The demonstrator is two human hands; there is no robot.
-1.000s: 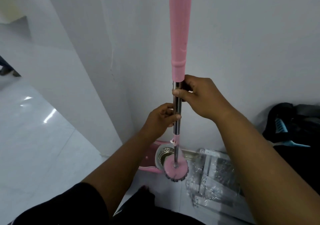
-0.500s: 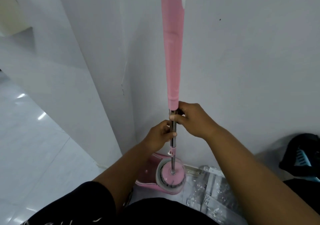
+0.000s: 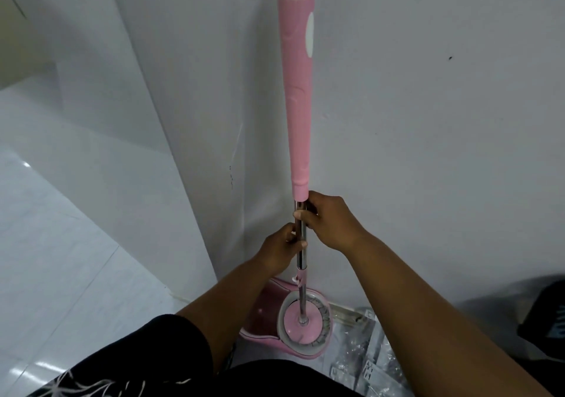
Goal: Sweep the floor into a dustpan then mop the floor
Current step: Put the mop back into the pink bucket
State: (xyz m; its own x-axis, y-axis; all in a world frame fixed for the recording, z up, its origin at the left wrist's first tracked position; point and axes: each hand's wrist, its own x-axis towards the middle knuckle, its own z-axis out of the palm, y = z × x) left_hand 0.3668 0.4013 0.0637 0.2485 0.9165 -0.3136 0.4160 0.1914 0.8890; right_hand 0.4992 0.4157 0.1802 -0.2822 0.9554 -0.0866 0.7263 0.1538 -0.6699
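Note:
A spin mop stands upright in front of me, with a long pink grip [image 3: 298,96] above a bare steel pole [image 3: 302,259]. Its round pink mop head [image 3: 302,324] sits down inside the spinner basket of a pink mop bucket [image 3: 266,314] on the floor by the wall corner. My right hand [image 3: 330,222] is closed around the steel pole just under the pink grip. My left hand [image 3: 282,248] holds the same pole a little lower, fingers wrapped on it.
A white wall [image 3: 428,121] stands right behind the mop, and a white pillar juts out at left. Glossy white floor tiles [image 3: 55,259] stretch to the left. Clear plastic-wrapped parts [image 3: 367,360] lie right of the bucket, a dark bag [image 3: 547,320] at far right.
The mop head has dropped from beside the basket into it. Both hands have slid down with the pole, and more of the pink grip shows above them.

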